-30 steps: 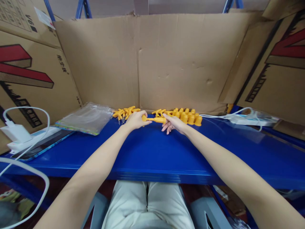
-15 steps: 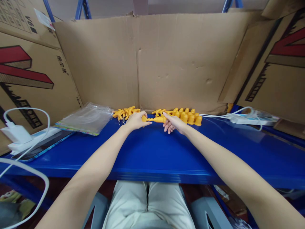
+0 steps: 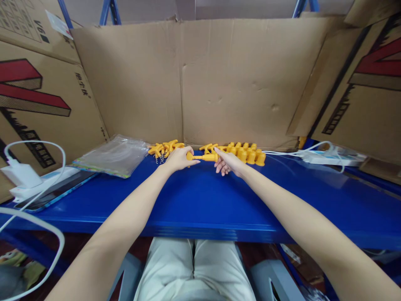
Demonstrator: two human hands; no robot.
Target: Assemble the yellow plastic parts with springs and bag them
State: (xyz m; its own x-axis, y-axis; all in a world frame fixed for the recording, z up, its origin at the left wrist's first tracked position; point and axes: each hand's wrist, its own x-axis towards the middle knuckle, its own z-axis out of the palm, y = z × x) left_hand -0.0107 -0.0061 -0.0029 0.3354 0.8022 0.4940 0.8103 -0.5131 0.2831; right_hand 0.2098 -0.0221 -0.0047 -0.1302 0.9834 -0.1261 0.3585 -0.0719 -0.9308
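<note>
1 yellow piece (image 3: 209, 157) is held level over the blue table (image 3: 200, 198), our left hand (image 3: 179, 159) pinching 1 end and our right hand (image 3: 230, 162) the other. If either pinch slackens, we could drop it; if our right hand swings outward, we could topple the yellow cups (image 3: 251, 156) just beside it.

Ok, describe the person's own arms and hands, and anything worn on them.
The left hand and the right hand are ungloved. The left forearm and right forearm are bare, with no sleeve, watch or bracelet showing. Rings would be too small to tell.
</note>
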